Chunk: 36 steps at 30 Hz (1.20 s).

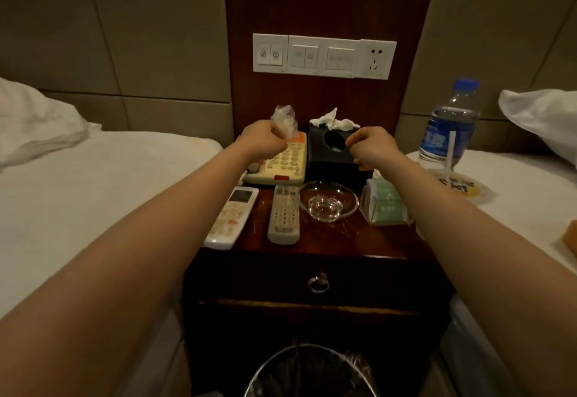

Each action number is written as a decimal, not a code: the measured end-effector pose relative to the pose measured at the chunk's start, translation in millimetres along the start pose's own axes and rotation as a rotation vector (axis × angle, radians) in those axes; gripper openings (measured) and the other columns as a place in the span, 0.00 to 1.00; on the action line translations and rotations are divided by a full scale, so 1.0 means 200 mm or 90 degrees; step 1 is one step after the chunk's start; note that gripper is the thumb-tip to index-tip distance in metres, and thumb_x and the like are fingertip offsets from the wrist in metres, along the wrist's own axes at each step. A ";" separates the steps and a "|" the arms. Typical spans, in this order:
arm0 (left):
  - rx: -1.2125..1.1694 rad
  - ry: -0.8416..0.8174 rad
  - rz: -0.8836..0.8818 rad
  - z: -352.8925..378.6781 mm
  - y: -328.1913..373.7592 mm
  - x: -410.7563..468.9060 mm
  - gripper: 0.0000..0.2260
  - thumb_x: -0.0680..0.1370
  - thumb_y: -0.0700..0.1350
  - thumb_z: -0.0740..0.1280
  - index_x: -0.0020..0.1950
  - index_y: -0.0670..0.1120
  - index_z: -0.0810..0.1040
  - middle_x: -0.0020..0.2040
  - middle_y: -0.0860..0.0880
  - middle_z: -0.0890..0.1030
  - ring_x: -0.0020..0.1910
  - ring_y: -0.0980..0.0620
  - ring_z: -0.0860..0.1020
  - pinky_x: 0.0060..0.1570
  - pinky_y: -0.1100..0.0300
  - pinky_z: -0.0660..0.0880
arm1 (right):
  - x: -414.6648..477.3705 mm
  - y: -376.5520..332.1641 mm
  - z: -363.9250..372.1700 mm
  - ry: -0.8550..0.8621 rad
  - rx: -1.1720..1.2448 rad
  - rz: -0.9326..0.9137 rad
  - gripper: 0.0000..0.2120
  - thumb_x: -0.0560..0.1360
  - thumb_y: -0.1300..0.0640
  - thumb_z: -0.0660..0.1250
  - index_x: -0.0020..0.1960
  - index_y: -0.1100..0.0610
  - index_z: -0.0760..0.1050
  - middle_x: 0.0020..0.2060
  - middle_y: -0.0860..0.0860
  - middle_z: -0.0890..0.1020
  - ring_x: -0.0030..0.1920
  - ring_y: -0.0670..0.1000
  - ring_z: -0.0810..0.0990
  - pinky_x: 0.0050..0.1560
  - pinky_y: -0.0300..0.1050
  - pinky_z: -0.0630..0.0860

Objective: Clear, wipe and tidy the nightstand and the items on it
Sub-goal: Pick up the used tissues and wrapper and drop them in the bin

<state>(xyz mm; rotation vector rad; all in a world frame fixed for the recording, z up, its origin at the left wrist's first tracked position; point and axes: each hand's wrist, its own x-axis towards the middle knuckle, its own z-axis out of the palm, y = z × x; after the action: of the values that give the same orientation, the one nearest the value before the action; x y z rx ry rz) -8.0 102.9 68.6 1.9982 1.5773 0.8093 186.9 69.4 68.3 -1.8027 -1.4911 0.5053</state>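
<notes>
Left hand (pixel 265 144): fist clamped on a crumpled clear wrapper (pixel 284 122), which sticks up out of the fingers; held above the phone (pixel 282 164)
Right hand (pixel 371 148): fingers curled in close, nothing visible in them; it hovers over the tissue box (pixel 327 159), and I cannot tell whether it touches it
Nightstand (pixel 331 242): dark wood, set between two beds
Back row: phone at left, black tissue box at right, a tissue (pixel 334 120) poking from its top
Front row: white remote (pixel 232 217) at the left edge, grey remote (pixel 283 214) just beside it, glass ashtray (pixel 327 201), then a clear holder (pixel 385 204) of green packets
Right bed (pixel 515 178): bottle (pixel 449 125) standing upright near the nightstand
Floor: lined bin (pixel 309 371) in front of the nightstand
</notes>
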 end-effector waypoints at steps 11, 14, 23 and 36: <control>0.054 0.036 0.063 0.14 -0.09 0.56 0.24 0.76 0.40 0.63 0.71 0.48 0.62 0.68 0.40 0.63 0.60 0.40 0.72 0.52 0.55 0.73 | 0.65 0.03 0.19 0.072 -0.248 -0.036 0.19 0.78 0.59 0.61 0.68 0.56 0.67 0.67 0.61 0.64 0.66 0.63 0.65 0.60 0.53 0.69; 0.045 0.079 0.087 0.17 -0.09 0.68 0.26 0.76 0.39 0.64 0.72 0.49 0.60 0.69 0.41 0.58 0.60 0.40 0.72 0.55 0.56 0.74 | 0.79 0.05 0.22 0.072 -0.287 -0.052 0.19 0.79 0.57 0.59 0.69 0.55 0.65 0.68 0.62 0.62 0.67 0.64 0.62 0.63 0.55 0.66; 0.130 0.037 0.063 0.30 -0.16 0.88 0.28 0.77 0.45 0.65 0.74 0.48 0.59 0.71 0.40 0.61 0.65 0.41 0.69 0.61 0.53 0.70 | 1.08 0.08 0.37 -0.041 -0.402 -0.024 0.25 0.80 0.50 0.56 0.75 0.44 0.52 0.74 0.62 0.52 0.72 0.65 0.52 0.70 0.61 0.55; -0.005 0.102 0.079 0.21 -0.08 0.78 0.14 0.76 0.37 0.62 0.60 0.48 0.75 0.54 0.42 0.78 0.50 0.41 0.79 0.33 0.62 0.69 | 1.03 0.08 0.30 0.095 -0.362 -0.076 0.13 0.78 0.65 0.59 0.60 0.63 0.76 0.53 0.60 0.79 0.44 0.55 0.75 0.42 0.45 0.72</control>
<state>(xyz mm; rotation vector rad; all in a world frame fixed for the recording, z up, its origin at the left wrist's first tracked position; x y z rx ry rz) 36.3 257.4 53.1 2.0871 1.5455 1.0444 206.9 283.4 48.2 -2.0961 -1.7365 -0.1319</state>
